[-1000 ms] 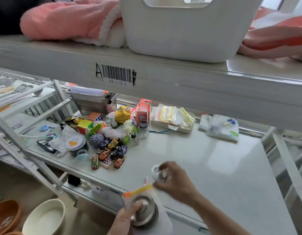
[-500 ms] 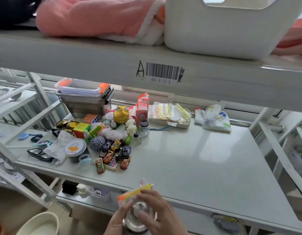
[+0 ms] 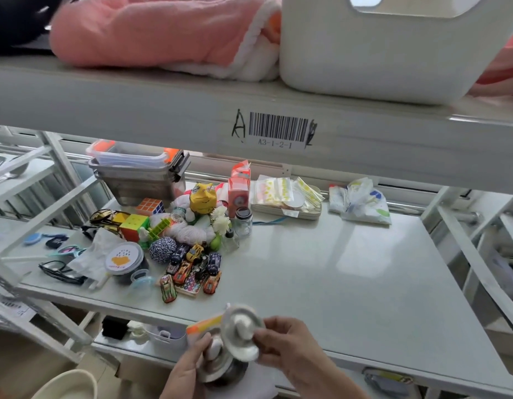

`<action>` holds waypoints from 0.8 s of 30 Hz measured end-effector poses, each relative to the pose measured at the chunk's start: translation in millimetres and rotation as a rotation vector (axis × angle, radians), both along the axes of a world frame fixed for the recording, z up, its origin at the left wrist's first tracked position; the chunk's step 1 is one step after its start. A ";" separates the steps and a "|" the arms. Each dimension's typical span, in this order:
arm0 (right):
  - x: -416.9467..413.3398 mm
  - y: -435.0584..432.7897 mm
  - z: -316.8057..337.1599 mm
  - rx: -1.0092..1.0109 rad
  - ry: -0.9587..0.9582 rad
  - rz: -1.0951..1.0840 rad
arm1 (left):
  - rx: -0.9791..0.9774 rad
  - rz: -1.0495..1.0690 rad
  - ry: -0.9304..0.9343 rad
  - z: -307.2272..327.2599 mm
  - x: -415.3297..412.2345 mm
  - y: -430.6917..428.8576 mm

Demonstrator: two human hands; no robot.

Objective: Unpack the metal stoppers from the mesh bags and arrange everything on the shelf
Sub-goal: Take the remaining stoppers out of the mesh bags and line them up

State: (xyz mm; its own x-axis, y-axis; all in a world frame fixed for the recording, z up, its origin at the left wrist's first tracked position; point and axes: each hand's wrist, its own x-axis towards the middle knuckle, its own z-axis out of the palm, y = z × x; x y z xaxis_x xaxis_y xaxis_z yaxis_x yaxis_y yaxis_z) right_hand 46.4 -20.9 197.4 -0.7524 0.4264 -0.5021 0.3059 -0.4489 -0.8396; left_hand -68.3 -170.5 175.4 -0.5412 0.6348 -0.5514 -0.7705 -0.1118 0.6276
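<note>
My right hand [image 3: 289,347] grips a round metal stopper [image 3: 242,331] by its rim, tilted on edge just in front of the white shelf [image 3: 350,283]. Below it my left hand [image 3: 186,370] holds a white mesh bag [image 3: 243,384] with an orange and yellow top strip [image 3: 205,326]. Another metal stopper [image 3: 223,370] sits in the bag's mouth under the lifted one. Both hands are low at the shelf's front edge.
A heap of toys lies on the shelf's left half: toy cars [image 3: 192,269], puzzle cubes [image 3: 134,226], a yarn ball [image 3: 163,249], a round tin [image 3: 124,259], glass jars [image 3: 243,220]. Stacked metal boxes [image 3: 137,180] stand behind. A plastic bag [image 3: 360,201] lies back right. The upper shelf [image 3: 163,110] overhangs.
My right hand has pulled one stopper up out of the bag; earlier both hands were closed over the bag. The view has shifted left and closer.
</note>
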 end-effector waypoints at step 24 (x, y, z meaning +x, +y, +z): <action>-106.0 231.6 -41.5 0.255 -0.474 -0.740 | -0.460 0.019 0.152 -22.2 -41.8 37.2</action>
